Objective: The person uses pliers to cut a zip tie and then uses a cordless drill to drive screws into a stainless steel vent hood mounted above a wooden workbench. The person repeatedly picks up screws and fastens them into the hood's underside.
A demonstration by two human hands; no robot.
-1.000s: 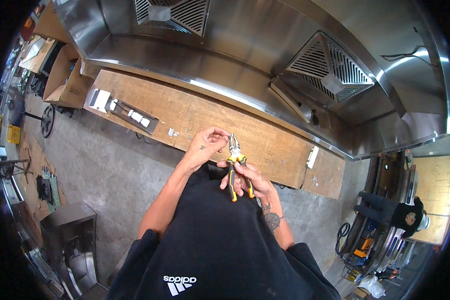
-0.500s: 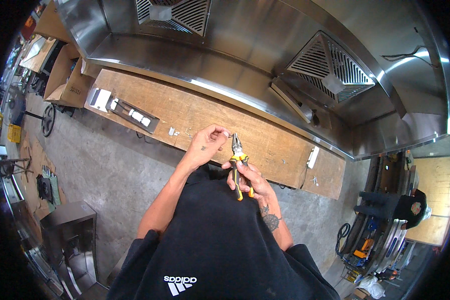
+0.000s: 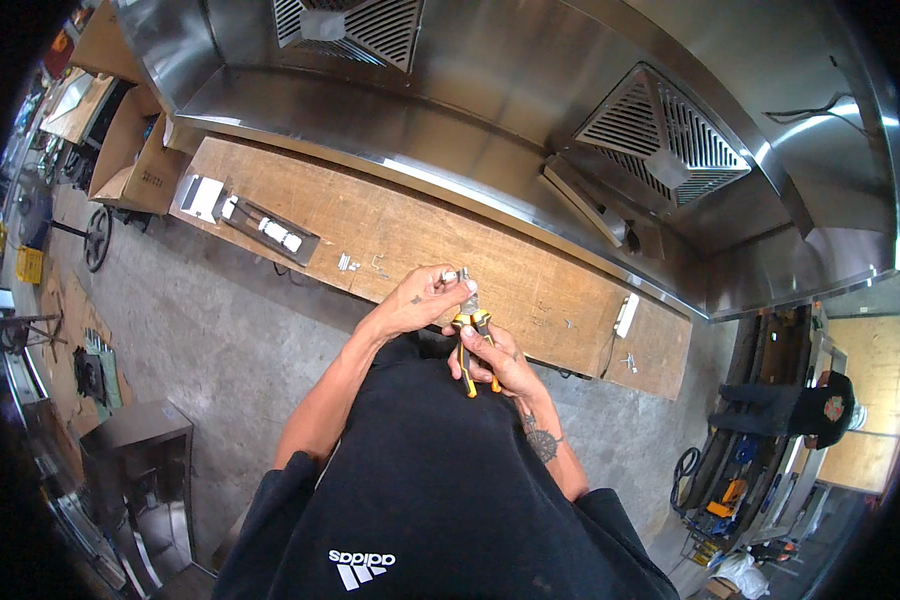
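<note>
White lettering + striped logo on blk shirt, near; unreadable print on cardbd box, far left, & co-worker's top, right.

From here I can't tell what the left fingers pinch; they hide part of the pliers. Bits near right edge of desk: too small. Left vent cropped up top.

Glossy metal hood, matt wooden board, metal-headed pliers
</note>
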